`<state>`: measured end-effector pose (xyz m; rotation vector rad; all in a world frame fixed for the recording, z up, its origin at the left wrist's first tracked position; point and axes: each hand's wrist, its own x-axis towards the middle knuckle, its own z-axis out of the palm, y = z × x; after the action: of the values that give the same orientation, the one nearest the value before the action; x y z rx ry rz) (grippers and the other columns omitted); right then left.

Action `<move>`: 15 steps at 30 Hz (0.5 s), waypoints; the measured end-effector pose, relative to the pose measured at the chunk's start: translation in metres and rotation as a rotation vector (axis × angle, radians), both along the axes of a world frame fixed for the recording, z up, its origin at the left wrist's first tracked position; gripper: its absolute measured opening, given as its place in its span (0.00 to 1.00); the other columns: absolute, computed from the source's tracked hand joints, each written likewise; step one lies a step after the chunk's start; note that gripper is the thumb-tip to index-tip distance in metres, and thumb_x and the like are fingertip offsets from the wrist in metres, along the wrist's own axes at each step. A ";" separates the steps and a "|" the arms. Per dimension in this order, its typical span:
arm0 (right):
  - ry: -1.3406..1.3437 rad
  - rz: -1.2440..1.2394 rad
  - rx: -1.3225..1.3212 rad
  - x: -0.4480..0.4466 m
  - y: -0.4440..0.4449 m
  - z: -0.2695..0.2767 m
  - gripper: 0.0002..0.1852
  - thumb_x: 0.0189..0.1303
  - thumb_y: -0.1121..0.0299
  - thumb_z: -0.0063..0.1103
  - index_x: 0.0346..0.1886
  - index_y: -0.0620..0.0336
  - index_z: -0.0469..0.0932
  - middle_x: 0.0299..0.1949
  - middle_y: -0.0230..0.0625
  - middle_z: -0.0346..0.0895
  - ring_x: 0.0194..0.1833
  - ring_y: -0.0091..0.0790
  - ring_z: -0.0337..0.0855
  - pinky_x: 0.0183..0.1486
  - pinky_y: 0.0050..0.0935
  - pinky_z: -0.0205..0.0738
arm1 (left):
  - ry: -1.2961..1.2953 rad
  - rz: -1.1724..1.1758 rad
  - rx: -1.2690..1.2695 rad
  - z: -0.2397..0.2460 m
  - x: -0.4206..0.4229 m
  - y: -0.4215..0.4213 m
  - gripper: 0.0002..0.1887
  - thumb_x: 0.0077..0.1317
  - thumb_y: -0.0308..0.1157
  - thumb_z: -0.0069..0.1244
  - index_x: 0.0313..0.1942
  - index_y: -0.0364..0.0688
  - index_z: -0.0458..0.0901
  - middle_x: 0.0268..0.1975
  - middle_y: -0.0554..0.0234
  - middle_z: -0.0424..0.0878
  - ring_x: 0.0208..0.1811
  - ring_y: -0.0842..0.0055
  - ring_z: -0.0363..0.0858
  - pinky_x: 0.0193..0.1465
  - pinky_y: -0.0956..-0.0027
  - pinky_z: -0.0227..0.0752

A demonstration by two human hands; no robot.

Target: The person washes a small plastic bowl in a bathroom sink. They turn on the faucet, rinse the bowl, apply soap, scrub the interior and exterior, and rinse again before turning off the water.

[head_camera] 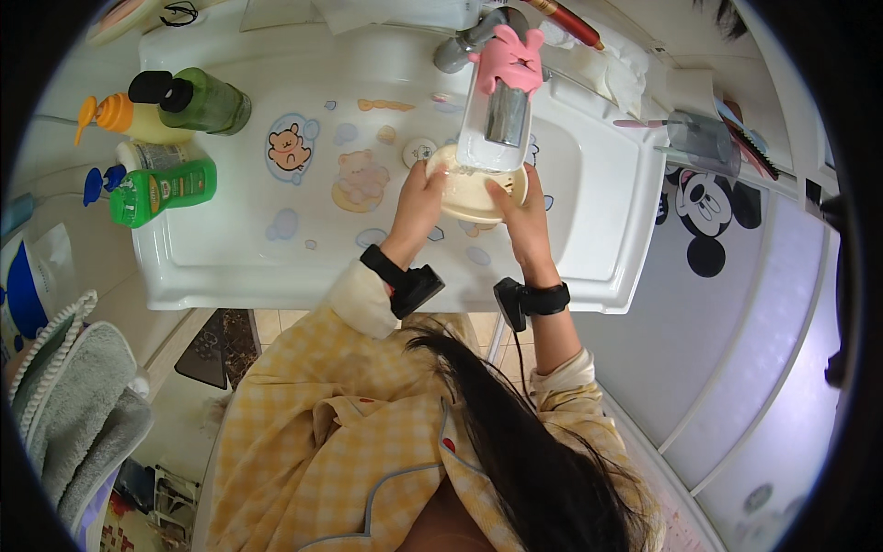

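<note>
Both my hands hold a cream-coloured shallow bowl [476,200] over a white sink [331,265], under the spout end of a chrome faucet [506,117]. My left hand [417,210] grips its left rim, with the thumb inside. My right hand [530,224] grips the right side, the thumb also over the inner surface. A white spout extender with a pink animal-shaped topper [510,62] partly covers the bowl's far edge. Small dark specks show inside the bowl at the right. Whether water is running is hard to tell.
Pump bottles, one green [207,102], and a bright green squeeze bottle [165,192] stand or lie along the sink's left side. A clear cup [700,141] and a black-toothed comb [755,148] are at the right. Grey towels [83,393] hang at lower left.
</note>
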<state>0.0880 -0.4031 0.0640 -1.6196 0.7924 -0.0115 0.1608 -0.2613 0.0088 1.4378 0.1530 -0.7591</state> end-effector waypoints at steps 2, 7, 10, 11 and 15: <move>0.001 0.044 0.135 -0.002 -0.004 -0.002 0.30 0.56 0.74 0.64 0.63 0.64 0.64 0.53 0.39 0.75 0.50 0.28 0.77 0.51 0.28 0.73 | 0.089 0.017 -0.168 0.002 -0.007 0.002 0.17 0.67 0.39 0.51 0.50 0.36 0.75 0.41 0.64 0.82 0.39 0.80 0.80 0.41 0.74 0.73; -0.024 0.171 0.100 0.013 0.000 -0.016 0.28 0.52 0.76 0.66 0.58 0.65 0.67 0.50 0.39 0.77 0.46 0.28 0.79 0.47 0.27 0.75 | -0.223 -0.186 0.226 -0.001 0.010 0.021 0.17 0.63 0.36 0.54 0.45 0.32 0.76 0.38 0.53 0.83 0.41 0.71 0.82 0.42 0.68 0.74; -0.028 -0.009 0.093 0.021 0.011 -0.035 0.26 0.49 0.74 0.69 0.53 0.66 0.72 0.44 0.36 0.79 0.41 0.26 0.79 0.43 0.26 0.75 | -0.246 -0.201 0.274 -0.004 0.019 0.028 0.16 0.61 0.33 0.56 0.45 0.34 0.76 0.40 0.58 0.82 0.41 0.75 0.81 0.41 0.70 0.75; -0.078 -0.011 0.133 0.020 0.013 -0.038 0.25 0.49 0.74 0.69 0.52 0.66 0.73 0.42 0.36 0.80 0.41 0.26 0.79 0.43 0.26 0.75 | -0.243 -0.203 0.269 -0.005 0.021 0.029 0.16 0.61 0.32 0.57 0.46 0.34 0.76 0.42 0.60 0.81 0.41 0.77 0.81 0.40 0.72 0.75; -0.119 0.075 0.124 0.023 0.020 -0.048 0.24 0.48 0.74 0.69 0.51 0.66 0.75 0.42 0.37 0.81 0.43 0.26 0.79 0.47 0.27 0.74 | -0.122 -0.012 0.048 -0.002 0.011 0.038 0.20 0.61 0.41 0.57 0.41 0.30 0.75 0.36 0.48 0.82 0.36 0.67 0.82 0.38 0.64 0.74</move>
<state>0.1109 -0.3826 0.0155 -1.5153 0.6285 -0.0043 0.1719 -0.2235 0.0068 1.5280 0.0694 -0.6791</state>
